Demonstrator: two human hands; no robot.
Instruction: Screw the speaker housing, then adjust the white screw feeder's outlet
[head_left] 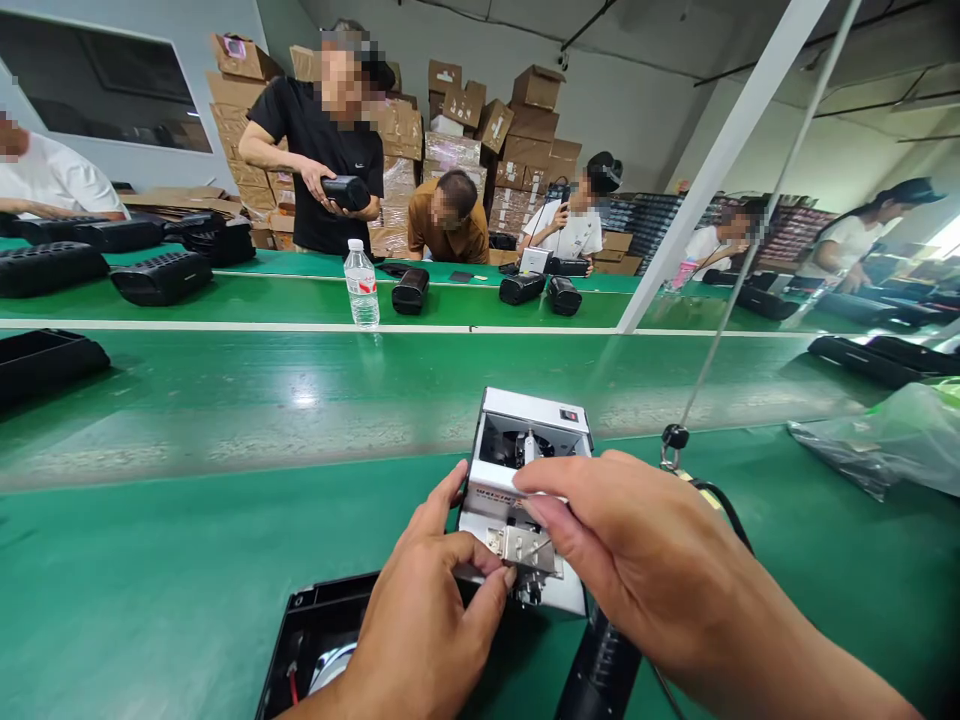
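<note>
A small white and silver machine [525, 440] stands on the green bench [150, 580] in front of me. My left hand [424, 620] pinches at the metal bracket [521, 548] on the machine's front, thumb and forefinger closed. My right hand [637, 550] reaches over the machine from the right, fingertips pressed together near the same bracket; whatever they hold is too small to make out. Below my left hand lies an open black housing [315, 625] with wires inside. A black cylindrical tool [600, 670] lies under my right wrist.
A water bottle [362, 285] stands on the green conveyor [300, 390]. Black housings [161, 278] lie at the left and far side. Several people work across the line before stacked cardboard boxes [517, 130]. A plastic bag [885, 440] lies at right. A hanging cable [720, 310] ends at a hook.
</note>
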